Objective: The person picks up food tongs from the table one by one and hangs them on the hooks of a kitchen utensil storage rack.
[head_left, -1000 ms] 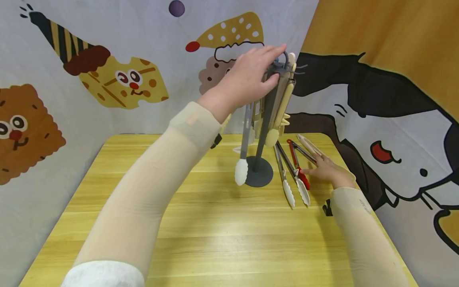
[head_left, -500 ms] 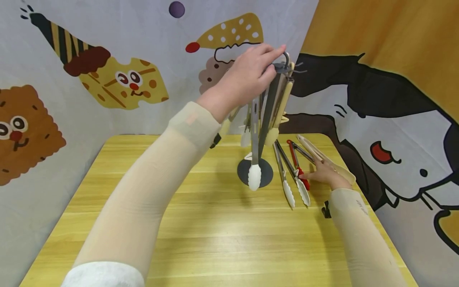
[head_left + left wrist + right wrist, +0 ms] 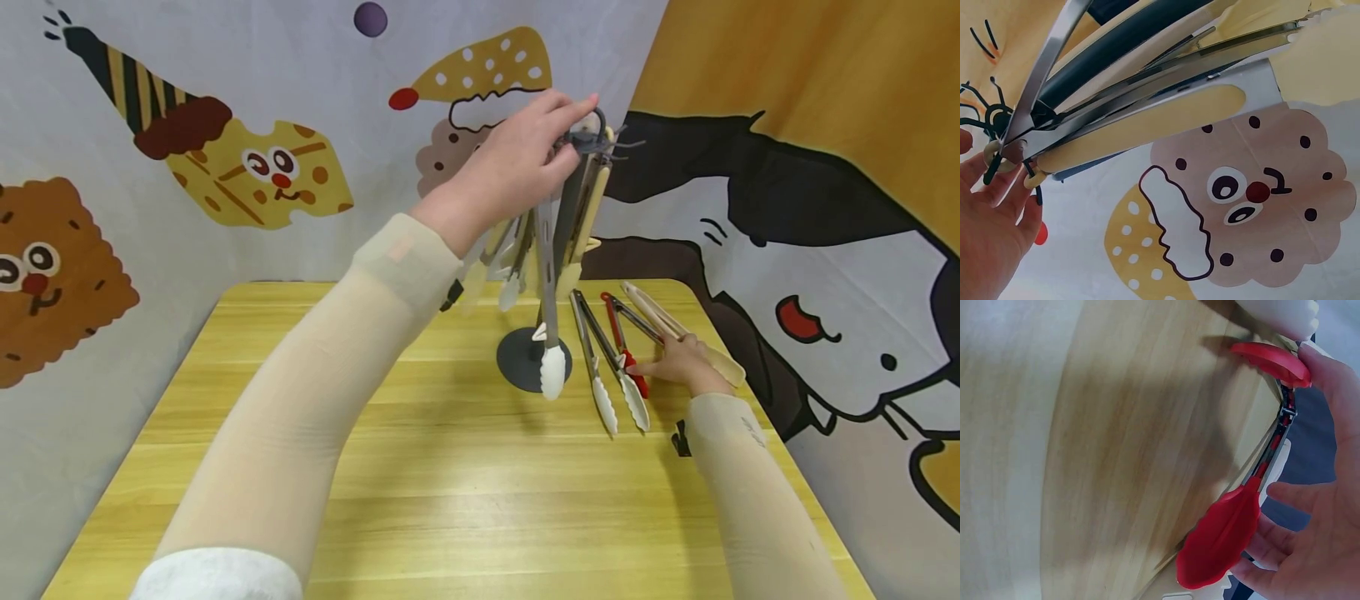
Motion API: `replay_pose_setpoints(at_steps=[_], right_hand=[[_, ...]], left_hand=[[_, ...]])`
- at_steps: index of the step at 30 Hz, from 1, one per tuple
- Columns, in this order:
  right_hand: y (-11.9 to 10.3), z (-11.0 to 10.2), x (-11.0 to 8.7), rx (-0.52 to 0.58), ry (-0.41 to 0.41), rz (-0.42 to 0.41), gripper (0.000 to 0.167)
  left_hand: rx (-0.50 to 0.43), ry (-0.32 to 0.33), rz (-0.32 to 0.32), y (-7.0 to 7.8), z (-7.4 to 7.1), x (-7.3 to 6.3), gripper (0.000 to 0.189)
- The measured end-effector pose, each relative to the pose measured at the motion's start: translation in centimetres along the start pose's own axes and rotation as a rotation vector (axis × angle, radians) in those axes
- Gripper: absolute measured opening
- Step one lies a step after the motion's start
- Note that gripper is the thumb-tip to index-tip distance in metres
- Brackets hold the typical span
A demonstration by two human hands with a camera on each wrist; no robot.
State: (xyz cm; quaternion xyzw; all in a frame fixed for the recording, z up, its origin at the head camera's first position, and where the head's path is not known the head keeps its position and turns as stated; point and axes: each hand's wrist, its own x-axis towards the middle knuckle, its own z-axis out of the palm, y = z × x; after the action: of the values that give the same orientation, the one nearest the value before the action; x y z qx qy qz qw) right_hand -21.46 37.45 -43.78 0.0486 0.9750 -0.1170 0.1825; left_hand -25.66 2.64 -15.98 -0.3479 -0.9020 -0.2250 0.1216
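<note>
hanging white-tipped tongs (image 3: pixel 549 292) swung rightward; sleeve marks (image 3: pixel 752 429) illegible.

Tons of room up front, back right is a traffic jam
A hand could slide in low over the near tabletop (image 3: pixel 480 500), between the left sleeve (image 3: pixel 307 400) and right sleeve (image 3: pixel 757 500). Tong rack (image 3: pixel 517 358) blocks the back middle: hanging tongs (image 3: pixel 548 279) in front, left hand (image 3: pixel 517 158) up top. Right of its base, just a skinny gap before white-tipped tongs (image 3: pixel 628 392), then red tongs (image 3: pixel 636 377), right hand (image 3: pixel 686 362) and beige tongs (image 3: pixel 662 317) crowd together.
</note>
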Motion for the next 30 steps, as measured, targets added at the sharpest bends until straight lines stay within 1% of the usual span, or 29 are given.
replay_pose_setpoints(at_steps=[5, 9, 15, 18, 21, 26, 30], right_hand=[[-0.1, -0.1, 0.3, -0.041, -0.03, 0.028, 0.114], [-0.2, -0.3, 0.3, -0.051, -0.06, 0.039, 0.115], [-0.4, -0.6, 0.5, -0.01, -0.081, 0.065, 0.108], [-0.3, -0.5, 0.9, -0.003, -0.084, 0.08, 0.109], [-0.4, -0.4, 1.1, 0.014, -0.091, 0.099, 0.11], [-0.9, -0.3, 1.0, 0.044, -0.119, 0.145, 0.11], [-1.2, -0.4, 0.8, 0.053, -0.132, 0.174, 0.115]], left_hand=[[0.006, 0.005, 0.008, -0.1, 0.1, 0.1, 0.052], [0.027, 0.002, 0.012, -0.2, 0.1, 0.2, 0.053], [0.044, 0.008, 0.012, -0.3, 0.1, 0.3, 0.052], [0.056, 0.008, 0.012, -0.3, 0.1, 0.3, 0.052], [0.048, 0.011, 0.014, -0.3, 0.2, 0.3, 0.052], [0.044, 0.013, 0.017, -0.2, 0.2, 0.2, 0.052], [0.065, 0.01, 0.017, -0.3, 0.1, 0.3, 0.051]])
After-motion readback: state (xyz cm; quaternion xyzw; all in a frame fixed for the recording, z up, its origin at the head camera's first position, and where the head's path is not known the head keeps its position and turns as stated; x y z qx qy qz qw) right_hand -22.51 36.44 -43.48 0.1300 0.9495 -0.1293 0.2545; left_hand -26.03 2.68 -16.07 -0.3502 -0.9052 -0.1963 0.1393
